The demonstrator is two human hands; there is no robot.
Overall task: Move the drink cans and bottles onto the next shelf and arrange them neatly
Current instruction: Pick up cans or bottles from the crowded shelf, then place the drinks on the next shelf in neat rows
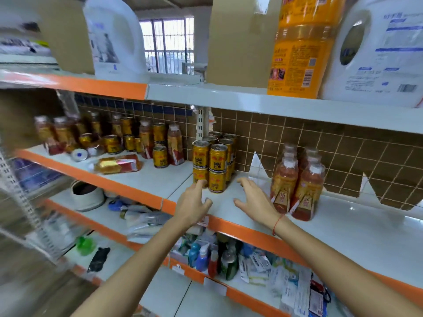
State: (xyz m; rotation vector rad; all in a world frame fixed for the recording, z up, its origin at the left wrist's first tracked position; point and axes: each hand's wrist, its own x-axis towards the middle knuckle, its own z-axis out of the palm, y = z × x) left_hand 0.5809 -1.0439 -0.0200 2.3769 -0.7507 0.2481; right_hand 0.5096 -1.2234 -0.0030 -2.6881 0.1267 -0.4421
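Gold drink cans (pixel 210 163) stand stacked two high at the left end of the right shelf (pixel 343 225). Two rows of red-orange drink bottles (pixel 297 184) stand to their right. My left hand (pixel 193 205) is open, one fingertip touching the lowest front can. My right hand (pixel 254 200) is open with fingers spread, between the cans and the bottles, holding nothing. On the left shelf (pixel 142 177) more cans (pixel 160 156) and bottles (pixel 175 145) stand loosely, and one bottle (pixel 117 164) lies on its side.
Clear plastic dividers (pixel 257 168) rise from the right shelf behind my right hand. Above sit white jugs (pixel 380 51), an orange bottle (pixel 299 46) and cardboard boxes (pixel 238 42). Lower shelves hold cleaning bottles (pixel 203 257) and packets. A round lid (pixel 79 154) lies on the left shelf.
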